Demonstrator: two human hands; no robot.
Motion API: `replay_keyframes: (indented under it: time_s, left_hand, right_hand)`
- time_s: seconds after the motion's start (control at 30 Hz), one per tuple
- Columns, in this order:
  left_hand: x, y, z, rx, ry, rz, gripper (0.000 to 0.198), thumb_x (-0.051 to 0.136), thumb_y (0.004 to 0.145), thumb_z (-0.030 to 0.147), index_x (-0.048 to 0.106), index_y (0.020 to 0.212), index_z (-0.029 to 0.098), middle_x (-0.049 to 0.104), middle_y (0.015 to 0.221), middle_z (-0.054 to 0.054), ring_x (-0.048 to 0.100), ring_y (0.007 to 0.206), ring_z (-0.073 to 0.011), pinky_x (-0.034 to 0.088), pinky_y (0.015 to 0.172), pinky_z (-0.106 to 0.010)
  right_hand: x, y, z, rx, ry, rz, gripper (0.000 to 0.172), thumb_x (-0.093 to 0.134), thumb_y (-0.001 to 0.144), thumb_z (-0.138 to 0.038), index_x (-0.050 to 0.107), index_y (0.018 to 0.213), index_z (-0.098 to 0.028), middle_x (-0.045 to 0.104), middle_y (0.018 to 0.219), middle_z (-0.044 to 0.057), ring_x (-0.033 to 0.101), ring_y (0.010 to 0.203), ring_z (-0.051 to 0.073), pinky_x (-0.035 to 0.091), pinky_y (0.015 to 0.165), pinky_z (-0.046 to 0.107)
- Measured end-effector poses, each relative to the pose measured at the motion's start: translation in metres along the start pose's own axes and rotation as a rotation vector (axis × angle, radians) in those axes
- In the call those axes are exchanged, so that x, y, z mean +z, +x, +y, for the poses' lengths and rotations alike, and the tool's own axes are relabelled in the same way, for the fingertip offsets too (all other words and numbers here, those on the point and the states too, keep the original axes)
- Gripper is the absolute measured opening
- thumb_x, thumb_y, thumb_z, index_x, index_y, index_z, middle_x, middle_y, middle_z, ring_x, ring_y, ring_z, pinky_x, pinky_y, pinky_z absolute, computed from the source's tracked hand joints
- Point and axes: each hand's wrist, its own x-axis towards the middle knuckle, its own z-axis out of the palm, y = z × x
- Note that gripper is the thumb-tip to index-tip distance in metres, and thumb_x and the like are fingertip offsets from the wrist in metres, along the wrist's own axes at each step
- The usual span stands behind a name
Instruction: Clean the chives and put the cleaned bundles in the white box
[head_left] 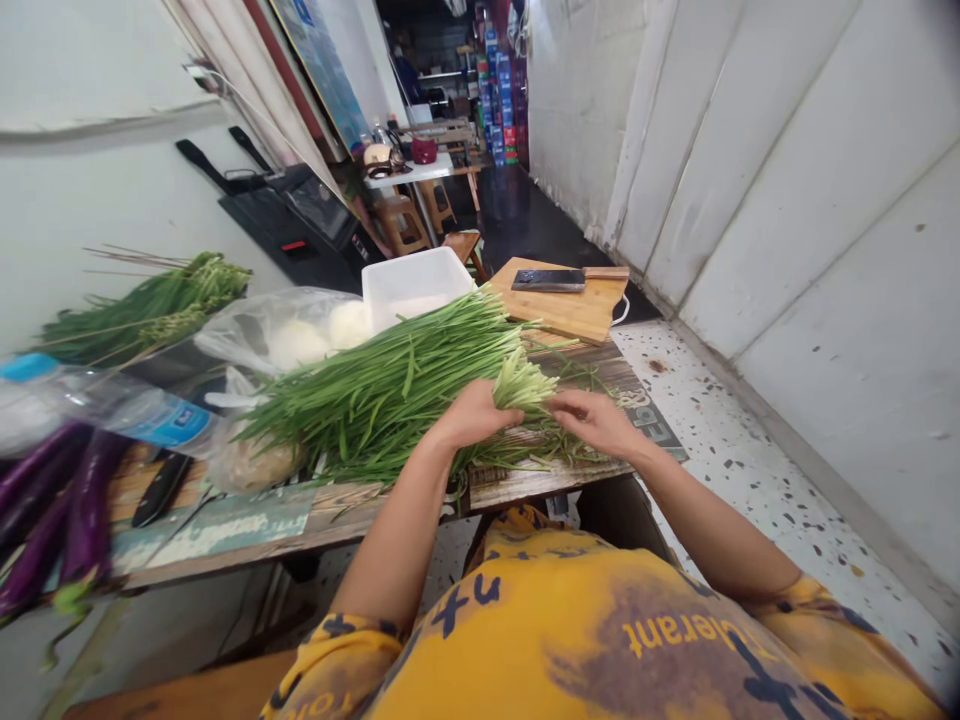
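Observation:
A big bunch of green chives [390, 385] lies across the wooden table [510, 485], pale stem ends toward the right. My left hand [472, 415] is closed round a bundle of stems near those pale ends. My right hand [596, 420] rests on the loose stems just right of it, fingers curled and pinching at a few strands. Both forearms reach in from the bottom over my yellow shirt.
A wooden cutting board [562, 305] with a cleaver [551, 280] sits at the table's far end, beside a white tub [412, 285]. A clear bag [277, 335], water bottle [142, 410], purple eggplants [52, 510], a black-handled knife [157, 490] and another green bunch [150, 305] lie left.

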Motion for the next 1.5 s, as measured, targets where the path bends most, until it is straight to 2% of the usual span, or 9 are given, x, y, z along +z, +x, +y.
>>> replay_keyframes:
  time_s: [0.23,0.37,0.5,0.7,0.87,0.97,1.13,1.3,1.5]
  left_hand:
    - [0.001,0.001,-0.001,0.009,-0.007,-0.004,0.021,0.063,0.064,0.026,0.066,0.078,0.011,0.063,0.073,-0.001,0.055,0.067,-0.0143,0.045,0.067,-0.024]
    - [0.0,-0.001,0.001,0.008,-0.028,-0.012,0.02,0.063,0.064,0.026,0.066,0.077,0.011,0.062,0.071,0.001,0.054,0.066,-0.0136,0.044,0.067,-0.024]
    - [-0.001,-0.001,0.005,-0.025,-0.017,-0.003,0.017,0.063,0.064,0.026,0.065,0.074,0.012,0.06,0.066,0.002,0.052,0.063,-0.0128,0.043,0.063,-0.023]
    - [-0.001,-0.001,0.003,-0.036,-0.014,0.004,0.015,0.064,0.064,0.025,0.063,0.072,0.012,0.06,0.068,0.002,0.053,0.063,-0.0125,0.044,0.064,-0.023]
    - [0.0,-0.001,0.003,-0.039,-0.026,0.01,0.018,0.065,0.063,0.026,0.064,0.073,0.012,0.061,0.067,0.001,0.053,0.062,-0.0126,0.044,0.065,-0.024]
    - [0.0,0.0,0.004,-0.046,-0.018,0.047,0.018,0.065,0.063,0.027,0.064,0.072,0.012,0.06,0.064,0.001,0.053,0.061,-0.0128,0.044,0.063,-0.023]
    - [-0.001,-0.002,0.006,-0.061,-0.054,0.117,0.026,0.067,0.061,0.028,0.065,0.08,0.01,0.066,0.076,-0.002,0.058,0.069,-0.0156,0.046,0.068,-0.025]
    - [-0.002,-0.003,0.003,-0.034,-0.044,0.114,0.033,0.067,0.063,0.03,0.067,0.088,0.009,0.069,0.085,-0.004,0.061,0.077,-0.0183,0.048,0.075,-0.028]
    - [-0.001,0.0,-0.006,0.024,0.06,0.104,0.027,0.063,0.068,0.029,0.068,0.087,0.011,0.068,0.083,-0.003,0.061,0.079,-0.0191,0.048,0.078,-0.028]
  right_hand:
    - [0.011,0.01,-0.009,-0.078,-0.163,0.043,0.015,0.058,0.081,-0.026,0.07,0.083,-0.018,0.068,0.079,0.005,0.059,0.074,0.016,0.041,0.067,0.024]
    - [0.015,0.01,-0.011,0.076,0.005,0.09,0.019,0.058,0.079,-0.031,0.069,0.071,-0.018,0.066,0.065,0.002,0.058,0.062,0.014,0.041,0.059,0.023]
    - [0.02,0.009,-0.01,0.295,0.249,0.281,0.028,0.056,0.078,-0.039,0.064,0.063,-0.016,0.06,0.055,0.0,0.051,0.049,0.011,0.038,0.049,0.022]
    - [0.011,0.007,0.008,0.335,0.297,0.544,0.039,0.048,0.083,-0.045,0.045,0.055,-0.019,0.04,0.047,-0.005,0.034,0.044,0.008,0.029,0.045,0.022]
    - [-0.002,0.002,0.011,0.239,0.122,0.35,0.014,0.056,0.077,-0.029,0.059,0.075,-0.016,0.056,0.067,-0.001,0.045,0.054,0.009,0.038,0.055,0.024]
    - [0.003,0.0,0.006,0.085,-0.011,0.134,0.027,0.055,0.074,-0.017,0.061,0.099,-0.015,0.062,0.087,0.004,0.054,0.069,0.013,0.043,0.067,0.027]
    - [0.034,0.0,0.004,-0.201,-0.412,-0.202,0.013,0.058,0.081,-0.024,0.068,0.079,-0.016,0.06,0.084,0.008,0.051,0.087,0.02,0.04,0.08,0.035]
    - [0.047,0.006,0.001,-0.236,-0.63,-0.211,0.015,0.053,0.082,-0.019,0.064,0.073,-0.014,0.06,0.084,0.011,0.048,0.085,0.022,0.038,0.076,0.034]
    - [0.015,0.015,-0.001,-0.166,-0.501,-0.022,0.016,0.045,0.086,-0.018,0.061,0.086,-0.016,0.061,0.079,0.007,0.051,0.075,0.018,0.036,0.071,0.03]
